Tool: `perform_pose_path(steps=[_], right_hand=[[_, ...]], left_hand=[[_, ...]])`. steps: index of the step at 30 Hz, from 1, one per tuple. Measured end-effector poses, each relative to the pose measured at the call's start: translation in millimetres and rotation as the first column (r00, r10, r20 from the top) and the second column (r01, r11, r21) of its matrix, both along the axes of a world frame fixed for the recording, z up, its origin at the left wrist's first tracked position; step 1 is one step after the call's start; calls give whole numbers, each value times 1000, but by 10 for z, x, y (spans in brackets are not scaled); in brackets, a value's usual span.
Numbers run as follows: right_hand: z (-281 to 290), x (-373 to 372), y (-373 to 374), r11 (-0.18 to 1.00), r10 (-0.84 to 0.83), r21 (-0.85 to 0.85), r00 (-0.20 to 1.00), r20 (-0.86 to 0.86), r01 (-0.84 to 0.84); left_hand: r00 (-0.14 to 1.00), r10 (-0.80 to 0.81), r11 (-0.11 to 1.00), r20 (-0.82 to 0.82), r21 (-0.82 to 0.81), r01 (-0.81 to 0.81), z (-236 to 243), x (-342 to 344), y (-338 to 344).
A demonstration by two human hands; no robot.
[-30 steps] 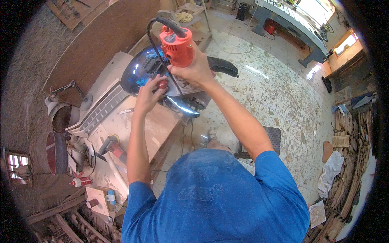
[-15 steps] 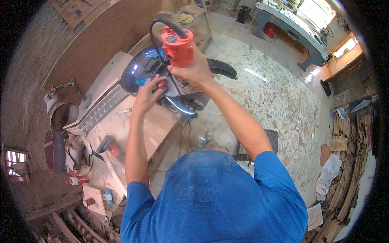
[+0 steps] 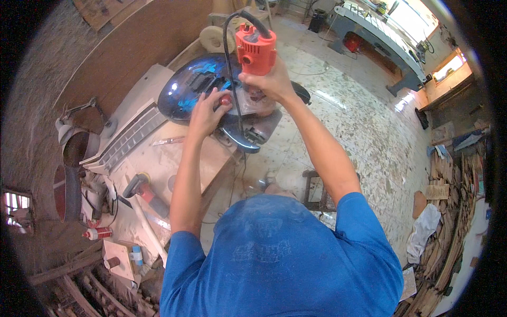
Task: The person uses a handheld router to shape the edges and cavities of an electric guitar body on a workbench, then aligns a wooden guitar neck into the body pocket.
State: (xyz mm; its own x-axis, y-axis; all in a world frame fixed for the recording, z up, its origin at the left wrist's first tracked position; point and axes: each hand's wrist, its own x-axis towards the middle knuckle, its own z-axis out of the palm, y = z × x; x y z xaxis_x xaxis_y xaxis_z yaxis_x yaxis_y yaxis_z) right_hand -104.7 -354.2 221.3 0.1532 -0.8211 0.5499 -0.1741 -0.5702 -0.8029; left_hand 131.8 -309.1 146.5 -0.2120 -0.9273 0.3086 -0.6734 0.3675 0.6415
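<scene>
A red handheld router (image 3: 255, 52) stands upright over a glossy dark-blue electric guitar body (image 3: 177, 100) with bright blue patches and dark cavities. My right hand (image 3: 273, 84) is wrapped round the lower part of the router's motor housing. With bent fingers, my left hand (image 3: 205, 115) grips a round red knob (image 3: 226, 100) at the router's base. A clear plate (image 3: 244, 104) shows under the router, against the guitar. The router's black cable (image 3: 226, 53) loops up from its top and hangs down past the base. The cutting bit cannot be made out.
The guitar rests at the far end of a dusty workbench (image 3: 203, 164). On the bench lie a grey ribbed strip (image 3: 124, 140), a red-and-black power tool (image 3: 148, 193) and a red-and-white bottle (image 3: 97, 233). A stool (image 3: 314, 190) stands by my right side. Wood scraps (image 3: 449, 211) are piled far right.
The router has shifted right and slightly away over the guitar, with both hands moving along with it. More of the guitar's cavities show at its left. My grips look the same.
</scene>
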Motion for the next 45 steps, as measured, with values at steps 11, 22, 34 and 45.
perform_pose_path(steps=[11,22,34,45], right_hand=[[-86,-2,-194,1000,18,-20,1000,0,-18],[-99,18,-217,999,29,29,999,33,-30],[-47,-7,-196,999,39,5,999,15,-39],[-89,-112,-146,999,29,14,1000,5,-29]], left_hand=[[999,24,1000,-22,-8,-24,-56,-10,-89],[996,91,995,-14,-31,-92,11,-70,-34],[994,108,994,18,-21,-107,-31,-63,-67],[1000,26,999,-7,-21,-26,-19,-119,-29]])
